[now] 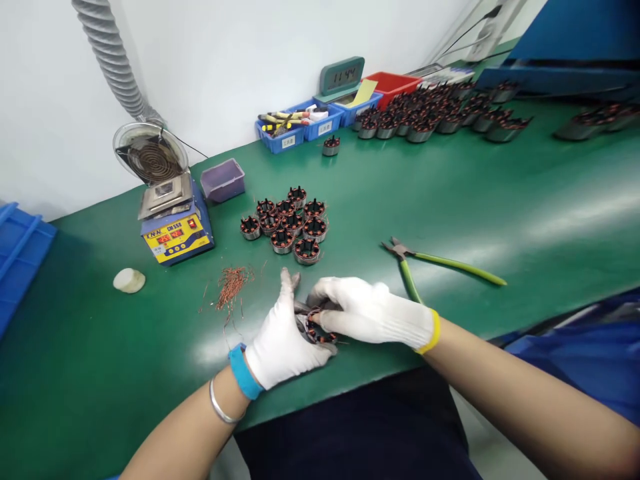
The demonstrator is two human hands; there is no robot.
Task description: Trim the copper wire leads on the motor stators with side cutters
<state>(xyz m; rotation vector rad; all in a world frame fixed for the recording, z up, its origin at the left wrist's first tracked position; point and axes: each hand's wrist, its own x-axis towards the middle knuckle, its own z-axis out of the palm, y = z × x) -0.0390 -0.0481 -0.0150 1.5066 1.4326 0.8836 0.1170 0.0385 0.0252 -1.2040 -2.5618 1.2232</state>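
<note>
My left hand [290,337], in a white glove with a blue wristband, is wrapped round a motor stator [323,333] near the table's front edge. My right hand [363,310], gloved with a yellow cuff, pinches at the top of the same stator, its thumb and fingers over the copper windings. Part of the stator is hidden behind the fingers. Cutting pliers [400,250] with green handles lie spread on the table to the right. Just beyond my hands stands a group of several stators [293,223]. A pile of copper wire bits [233,287] lies left of my hands.
At the left stand a yellow and blue soldering device [177,237], a purple bin [223,181] and a white round lid [129,281]. Blue tool boxes [283,142], a clock [342,77], a red bin [393,83] and many stators [425,113] line the back.
</note>
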